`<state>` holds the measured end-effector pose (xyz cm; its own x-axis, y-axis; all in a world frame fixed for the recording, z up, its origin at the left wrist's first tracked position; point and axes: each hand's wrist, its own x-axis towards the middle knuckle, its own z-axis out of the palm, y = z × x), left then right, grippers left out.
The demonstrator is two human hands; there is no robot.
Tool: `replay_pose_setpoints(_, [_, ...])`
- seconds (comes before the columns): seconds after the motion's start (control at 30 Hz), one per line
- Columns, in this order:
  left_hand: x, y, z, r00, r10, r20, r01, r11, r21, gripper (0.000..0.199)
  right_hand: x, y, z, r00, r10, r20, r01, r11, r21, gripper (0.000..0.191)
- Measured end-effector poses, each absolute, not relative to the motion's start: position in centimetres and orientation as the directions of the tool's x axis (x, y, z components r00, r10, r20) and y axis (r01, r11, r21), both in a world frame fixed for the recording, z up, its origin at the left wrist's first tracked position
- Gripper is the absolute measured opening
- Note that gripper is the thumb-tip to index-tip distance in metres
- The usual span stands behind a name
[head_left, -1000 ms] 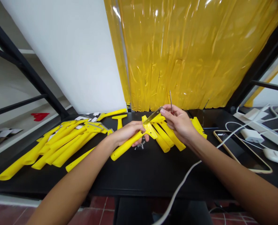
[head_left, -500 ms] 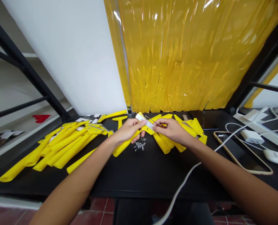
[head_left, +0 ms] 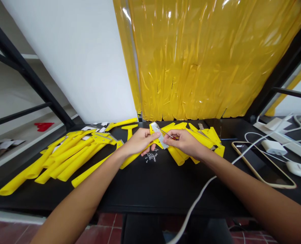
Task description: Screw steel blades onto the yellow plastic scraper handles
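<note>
My left hand point(head_left: 138, 141) is closed on a yellow scraper point(head_left: 130, 161), its handle slanting down toward me and its head up and to the right. A flat silvery metal plate point(head_left: 155, 130) lies along that head, under my left thumb. In my right hand point(head_left: 185, 142) is a thin screwdriver point(head_left: 165, 131), its shaft pointing up and left over the plate; my fingers hide most of its reddish handle. Whether the tip touches a screw is too small to tell. Small screws and nuts point(head_left: 151, 156) lie loose on the black table point(head_left: 150, 189) below my hands.
Several yellow scrapers point(head_left: 76, 157) are piled at the left, and more yellow handles point(head_left: 177, 156) lie behind my right hand. A phone point(head_left: 263, 164), a charger point(head_left: 274, 148) and a white cable point(head_left: 203, 191) are at the right. A yellow plastic curtain point(head_left: 196, 61) hangs behind.
The scraper head has turned in my left hand, so the metal plate shows more of its face. The screwdriver's shaft now crosses above the plate.
</note>
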<state>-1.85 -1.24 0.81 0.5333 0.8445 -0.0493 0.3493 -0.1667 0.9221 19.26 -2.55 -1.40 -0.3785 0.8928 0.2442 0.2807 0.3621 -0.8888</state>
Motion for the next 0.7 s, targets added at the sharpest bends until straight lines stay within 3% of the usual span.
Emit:
replay_pose_setpoints(0.27, [-1.97,-1.23,0.59,0.511,0.858,-0.050,0.428,-0.203,0.881,0.047,18.61,-2.53,-1.82,-0.342,0.899,0.274,0.286,0.378,-0.881,0.021])
replay_pose_setpoints(0.47, [-2.09,-1.02,0.06,0.528,0.848,-0.040,0.432,-0.228,0.873,0.044,18.69,-2.52,-2.08,-0.400,0.873,0.280,0.273,0.405,-0.872,0.024])
replay_pose_setpoints(0.7, [-2.01,-1.12,0.31,0.562,0.827,-0.032,0.395,-0.234,0.889,0.037,18.41,-2.55,-2.27,-0.340,0.903,0.264,0.296,0.369,-0.881,0.023])
